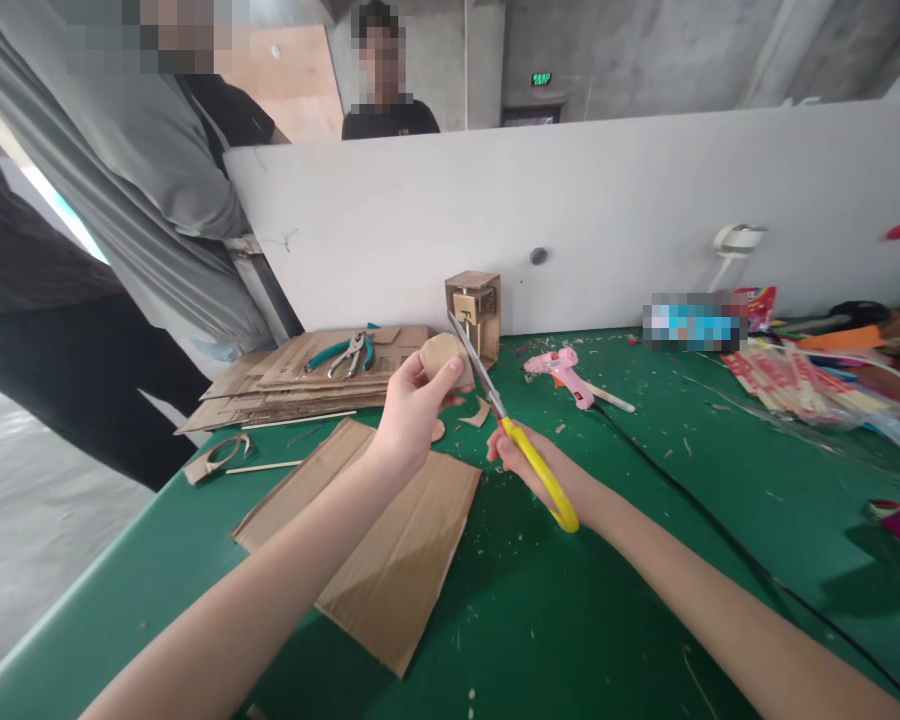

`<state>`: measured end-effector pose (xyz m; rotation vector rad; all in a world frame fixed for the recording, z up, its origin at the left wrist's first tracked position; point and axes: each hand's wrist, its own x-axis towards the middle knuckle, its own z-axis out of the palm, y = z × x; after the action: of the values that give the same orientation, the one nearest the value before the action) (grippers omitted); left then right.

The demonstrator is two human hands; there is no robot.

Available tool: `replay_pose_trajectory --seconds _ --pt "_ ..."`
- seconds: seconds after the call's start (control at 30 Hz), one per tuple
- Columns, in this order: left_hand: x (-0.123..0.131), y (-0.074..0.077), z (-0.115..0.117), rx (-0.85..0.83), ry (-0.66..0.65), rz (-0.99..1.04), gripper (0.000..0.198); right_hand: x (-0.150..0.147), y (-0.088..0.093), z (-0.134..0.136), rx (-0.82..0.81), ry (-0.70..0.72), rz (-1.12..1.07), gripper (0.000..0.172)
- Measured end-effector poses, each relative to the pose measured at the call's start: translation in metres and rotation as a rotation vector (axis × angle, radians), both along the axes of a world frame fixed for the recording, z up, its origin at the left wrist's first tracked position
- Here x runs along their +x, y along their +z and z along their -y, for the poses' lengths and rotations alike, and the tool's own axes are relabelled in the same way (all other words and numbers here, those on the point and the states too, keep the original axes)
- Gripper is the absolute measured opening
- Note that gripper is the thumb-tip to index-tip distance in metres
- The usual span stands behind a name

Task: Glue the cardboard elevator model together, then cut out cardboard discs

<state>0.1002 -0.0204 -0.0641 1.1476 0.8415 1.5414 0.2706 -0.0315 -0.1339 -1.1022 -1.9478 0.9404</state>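
My left hand [409,410] pinches a small rounded piece of cardboard [444,357] and holds it up above the green table [645,560]. My right hand [529,462] grips yellow-handled scissors [506,425], whose blades point up and left, with their edge against the right side of the cardboard piece. Small cardboard offcuts [480,413] lie on the table just under the blades. A larger flat cardboard sheet [390,540] lies beneath my left forearm.
A stack of cardboard sheets [300,385] with teal-handled pliers [341,352] lies at the back left. A small cardboard box model [474,310] stands by the white partition [607,210]. A pink glue gun [566,372] and its black cord [720,540] lie to the right. Two people stand behind.
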Motion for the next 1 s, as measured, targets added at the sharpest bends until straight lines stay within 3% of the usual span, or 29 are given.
replay_pose_trajectory --seconds 0.2,0.37,0.5,0.63,0.77,0.9,1.0 --pt "0.002 0.001 0.000 0.041 -0.013 0.046 0.027 0.004 -0.008 -0.006 0.023 -0.037 0.010 0.054" --pt "-0.002 -0.001 -0.001 0.088 0.102 -0.080 0.020 0.005 -0.007 -0.008 -0.004 -0.045 0.022 0.056" --pt "-0.004 0.003 -0.002 0.055 0.106 0.094 0.026 0.004 -0.002 -0.006 -0.009 -0.081 0.005 0.056" --pt "-0.004 0.007 -0.002 -0.008 0.028 0.230 0.033 0.001 0.003 -0.002 -0.023 -0.111 -0.022 0.058" --pt "-0.002 0.001 -0.002 -0.077 -0.007 0.101 0.036 -0.005 0.005 0.001 -0.122 -0.080 -0.138 0.062" --pt "0.002 -0.006 -0.001 -0.067 -0.040 -0.107 0.027 -0.009 0.004 0.000 -0.184 -0.062 -0.243 0.064" --pt "0.002 -0.006 -0.003 -0.074 -0.057 -0.097 0.018 -0.006 0.003 -0.004 -0.173 -0.108 -0.240 0.062"
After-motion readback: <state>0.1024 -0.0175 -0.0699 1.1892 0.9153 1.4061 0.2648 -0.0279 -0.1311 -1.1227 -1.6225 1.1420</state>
